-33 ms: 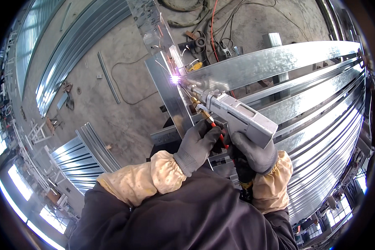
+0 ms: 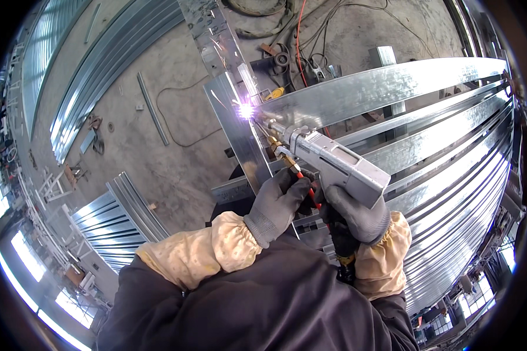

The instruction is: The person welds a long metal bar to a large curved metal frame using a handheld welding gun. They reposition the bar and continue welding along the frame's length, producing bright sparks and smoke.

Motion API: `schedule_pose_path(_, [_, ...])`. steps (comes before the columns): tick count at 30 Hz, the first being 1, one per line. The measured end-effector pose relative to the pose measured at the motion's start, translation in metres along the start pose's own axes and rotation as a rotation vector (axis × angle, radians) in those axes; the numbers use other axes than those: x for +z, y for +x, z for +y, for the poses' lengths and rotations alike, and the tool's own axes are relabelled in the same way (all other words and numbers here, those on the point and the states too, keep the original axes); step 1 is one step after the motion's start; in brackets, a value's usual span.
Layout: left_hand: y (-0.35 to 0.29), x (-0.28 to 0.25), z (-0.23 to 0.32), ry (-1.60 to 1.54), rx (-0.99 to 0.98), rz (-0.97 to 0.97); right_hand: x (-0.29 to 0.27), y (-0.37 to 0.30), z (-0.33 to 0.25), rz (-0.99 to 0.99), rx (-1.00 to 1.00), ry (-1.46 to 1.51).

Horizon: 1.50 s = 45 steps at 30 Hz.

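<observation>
- Guiding a silver welding gun (image 2: pixel 345 164): its nozzle points up and left, near a white-violet spark (image 2: pixel 246 110) where a flat steel member (image 2: pixel 238 134) appears to meet the left end of the top rail (image 2: pixel 392 82). Glare hides the seam itself.
- Right hand (image 2: pixel 357 213), in a grey glove, wraps the rear of the gun; the trigger finger cannot be seen.
- Left hand (image 2: pixel 278 199), likewise gloved, closes around the red hose (image 2: pixel 308 183) just below the brass fitting (image 2: pixel 283 154).
- Good practice, as judged here: a constant nozzle angle, an even pace along the seam, 2 forearms braced near the body, and the hose led without kinks. A wobble would probably leave an uneven bead.
- Work surface: bright metal rails (image 2: pixel 451 146) lie side by side at right, with narrow gaps between them.
- Room: a grey concrete floor (image 2: pixel 181 158) carries a thin metal strip (image 2: pixel 152 109), long steel profiles (image 2: pixel 120 64) at upper left and a shorter bundle (image 2: pixel 120 216) at lower left. An orange cable (image 2: pixel 299 47) and dark hoses (image 2: pixel 263 26) run beyond the joint; lit windows (image 2: pixel 28 256) curve along the rim.
</observation>
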<state>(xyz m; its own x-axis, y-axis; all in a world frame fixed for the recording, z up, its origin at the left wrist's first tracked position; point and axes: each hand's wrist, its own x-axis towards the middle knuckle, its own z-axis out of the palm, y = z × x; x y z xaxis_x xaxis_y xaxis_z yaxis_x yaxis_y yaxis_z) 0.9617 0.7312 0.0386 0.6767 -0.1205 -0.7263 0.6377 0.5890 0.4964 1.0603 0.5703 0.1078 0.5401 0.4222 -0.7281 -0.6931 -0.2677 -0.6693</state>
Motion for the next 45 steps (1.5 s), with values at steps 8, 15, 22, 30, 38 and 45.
schedule_pose_path(8, [-0.002, 0.003, -0.002, -0.025, -0.001, 0.006, -0.003, -0.004, -0.002, -0.007, 0.039, -0.024])
schedule_pose_path(15, [-0.006, 0.007, 0.000, -0.039, -0.077, 0.013, 0.001, -0.007, 0.012, 0.028, -0.084, 0.043])
schedule_pose_path(22, [-0.008, 0.007, -0.002, -0.050, -0.076, 0.004, 0.000, -0.010, 0.013, 0.020, -0.087, 0.073])
schedule_pose_path(30, [-0.012, 0.012, 0.000, -0.015, -0.049, 0.014, -0.008, -0.014, 0.009, -0.031, 0.048, 0.044])
schedule_pose_path(38, [-0.011, 0.007, -0.009, 0.108, -0.007, -0.010, -0.008, -0.017, 0.014, -0.008, 0.018, 0.033])
schedule_pose_path(45, [-0.015, 0.009, -0.011, 0.014, -0.015, -0.027, -0.006, -0.022, 0.011, 0.008, 0.054, 0.037])
